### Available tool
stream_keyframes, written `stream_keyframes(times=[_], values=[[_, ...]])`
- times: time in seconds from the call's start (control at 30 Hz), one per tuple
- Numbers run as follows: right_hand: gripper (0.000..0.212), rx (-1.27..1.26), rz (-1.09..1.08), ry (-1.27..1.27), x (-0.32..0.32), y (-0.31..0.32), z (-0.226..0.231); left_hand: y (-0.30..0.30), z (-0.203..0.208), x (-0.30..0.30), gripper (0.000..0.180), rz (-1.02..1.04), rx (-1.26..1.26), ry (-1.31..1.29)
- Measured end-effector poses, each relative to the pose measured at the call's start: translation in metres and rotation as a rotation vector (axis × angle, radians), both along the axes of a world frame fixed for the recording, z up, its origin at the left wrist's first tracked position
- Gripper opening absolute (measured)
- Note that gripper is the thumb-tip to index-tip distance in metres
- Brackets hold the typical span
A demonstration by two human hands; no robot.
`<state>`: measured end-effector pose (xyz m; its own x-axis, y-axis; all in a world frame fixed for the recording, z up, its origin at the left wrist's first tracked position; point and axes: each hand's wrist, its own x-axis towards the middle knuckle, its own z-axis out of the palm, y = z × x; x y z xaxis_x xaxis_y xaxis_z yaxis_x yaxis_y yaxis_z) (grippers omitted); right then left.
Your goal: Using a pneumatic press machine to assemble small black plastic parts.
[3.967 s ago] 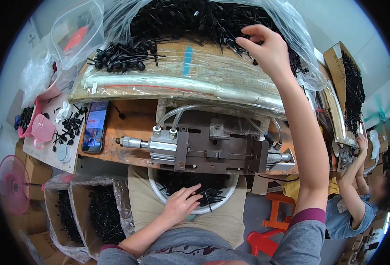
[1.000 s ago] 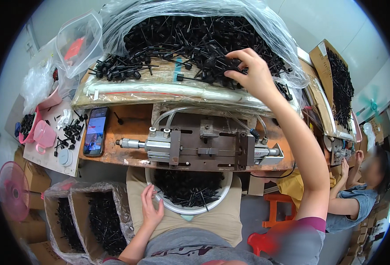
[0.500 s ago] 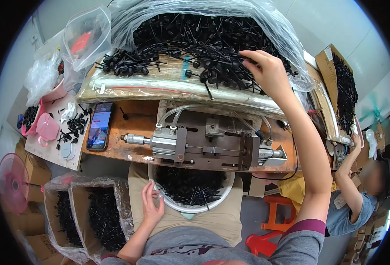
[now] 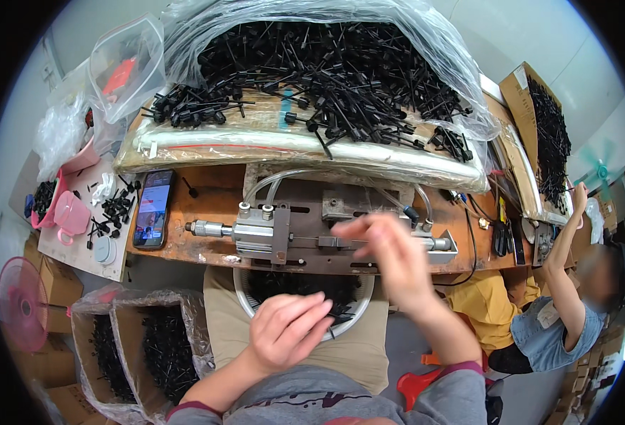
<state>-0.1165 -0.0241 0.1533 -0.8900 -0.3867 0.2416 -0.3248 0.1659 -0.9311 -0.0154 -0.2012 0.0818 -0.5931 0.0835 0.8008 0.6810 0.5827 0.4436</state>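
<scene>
My left hand (image 4: 290,331) is over the near rim of a round white basket (image 4: 364,306) on my lap. Its fingers are drawn together; anything between them is hidden. Black parts with thin stems (image 4: 298,285) fill the basket. My right hand (image 4: 392,261) is smeared by motion in front of the right half of a metal clamping fixture (image 4: 256,235), so its grip does not show clearly. The fixture has air cylinders, clear hoses and a small central block (image 4: 329,242). Behind it, a heap of black stemmed parts (image 4: 348,92) lies in a plastic-lined carton.
A phone (image 4: 152,210) lies left on the wooden bench (image 4: 206,191). Beyond it are a pink cup (image 4: 71,214) and loose black parts. Lined boxes (image 4: 198,347) of parts stand at lower left. At right, a co-worker (image 4: 566,319) reaches toward another carton (image 4: 524,99).
My right hand has come down from the heap to the front of the fixture. My left hand has moved right and its fingers have drawn together over the basket rim.
</scene>
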Motion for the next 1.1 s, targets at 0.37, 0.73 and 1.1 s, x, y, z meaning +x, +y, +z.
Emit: stream_keyframes(times=[0.37,0.73,1.1], values=[[0.038,0.048,0.142,-0.059,0.034,0.010,-0.019,0.013,0.033,-0.031,0.041,-0.037,0.031,-0.074],[0.017,0.712,-0.307,0.689,-0.123,0.051,0.058,0.004,0.018,-0.038,0.027,-0.025,-0.212,-0.276],[0.018,1.154,-0.326,0.726,-0.152,0.048,0.075,0.010,0.011,-0.050,0.020,-0.027,-0.376,-0.279]])
